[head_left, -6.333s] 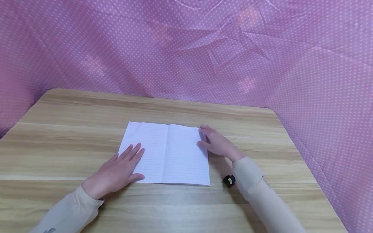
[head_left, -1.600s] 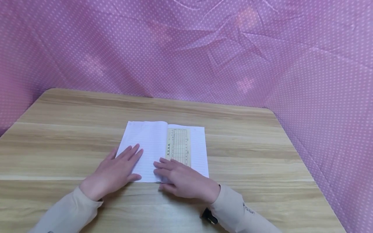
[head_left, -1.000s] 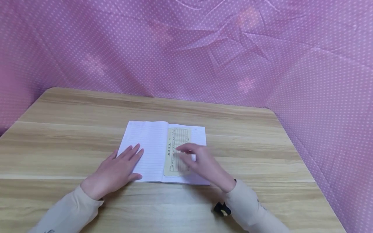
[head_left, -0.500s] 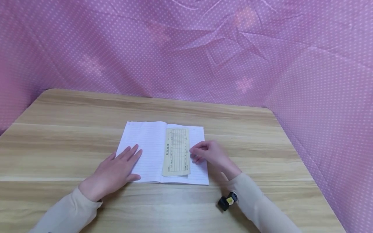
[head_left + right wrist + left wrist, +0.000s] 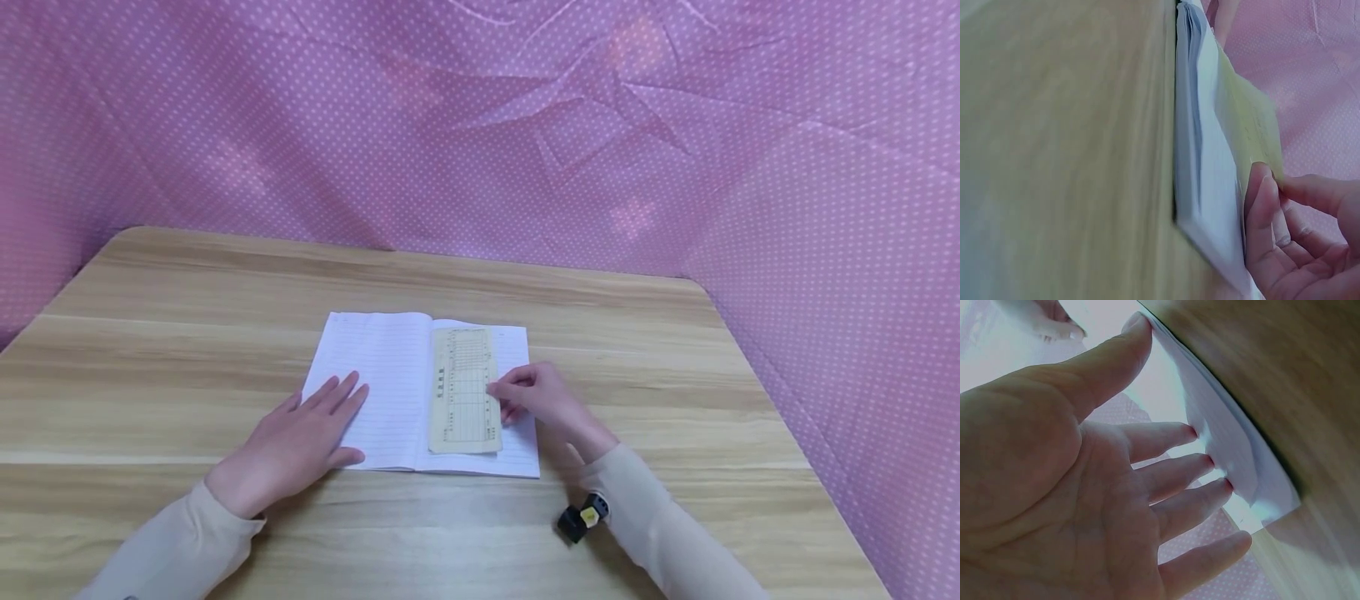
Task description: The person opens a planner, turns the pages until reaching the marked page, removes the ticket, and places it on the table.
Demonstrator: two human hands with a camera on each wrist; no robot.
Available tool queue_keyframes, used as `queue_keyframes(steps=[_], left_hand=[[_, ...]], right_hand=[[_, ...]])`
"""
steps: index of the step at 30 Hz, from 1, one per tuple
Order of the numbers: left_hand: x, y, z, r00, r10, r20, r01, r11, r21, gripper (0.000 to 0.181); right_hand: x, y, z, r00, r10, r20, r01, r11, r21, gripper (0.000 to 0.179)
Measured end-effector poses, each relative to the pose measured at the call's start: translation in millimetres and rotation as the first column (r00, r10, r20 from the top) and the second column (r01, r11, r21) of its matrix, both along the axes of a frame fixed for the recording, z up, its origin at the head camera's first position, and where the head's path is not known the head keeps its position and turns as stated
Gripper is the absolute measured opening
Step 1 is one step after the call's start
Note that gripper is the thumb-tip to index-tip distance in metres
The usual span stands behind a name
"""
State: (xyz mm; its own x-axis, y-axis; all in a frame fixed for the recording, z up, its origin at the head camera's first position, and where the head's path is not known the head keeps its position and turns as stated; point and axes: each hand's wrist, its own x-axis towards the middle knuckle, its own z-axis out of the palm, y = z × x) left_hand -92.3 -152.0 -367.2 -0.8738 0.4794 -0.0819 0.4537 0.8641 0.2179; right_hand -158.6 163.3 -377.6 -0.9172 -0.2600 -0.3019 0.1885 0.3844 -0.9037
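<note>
An open notebook with lined white pages lies on the table. On its right page is a pale yellow printed paper slip with a ruled grid. My right hand pinches the slip's right edge between thumb and fingers. In the right wrist view that edge of the yellow slip is raised off the page, held at the fingertips. My left hand rests flat on the left page, fingers spread and straight. The left wrist view shows the left palm over the notebook pages.
The wood-grain table extends around the notebook on all sides. A pink dotted cloth hangs behind it and to the sides. A black device with a yellow patch sits at the right sleeve cuff.
The notebook was first bare, then the slip appeared on the right page under my right hand. That hand let go, shifted to the slip's right edge, and the slip has moved slightly right. Left hand stays.
</note>
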Motion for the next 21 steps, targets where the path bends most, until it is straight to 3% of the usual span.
queue_keyframes(steps=[7,21], left_hand=[[-0.6,-0.4,-0.7,1.000,0.003,0.002,-0.003,1.000,-0.002,0.073],[-1.1,-0.6,1.4,1.000,0.000,0.015,0.000,1.000,0.001,0.074]], right_hand=[[0.8,29,-1.8,0.999,-0.051,0.007,0.051,0.999,-0.010,0.020],[5.3,106,7.4,0.990,-0.137,-0.024,0.139,0.983,0.121,0.027]])
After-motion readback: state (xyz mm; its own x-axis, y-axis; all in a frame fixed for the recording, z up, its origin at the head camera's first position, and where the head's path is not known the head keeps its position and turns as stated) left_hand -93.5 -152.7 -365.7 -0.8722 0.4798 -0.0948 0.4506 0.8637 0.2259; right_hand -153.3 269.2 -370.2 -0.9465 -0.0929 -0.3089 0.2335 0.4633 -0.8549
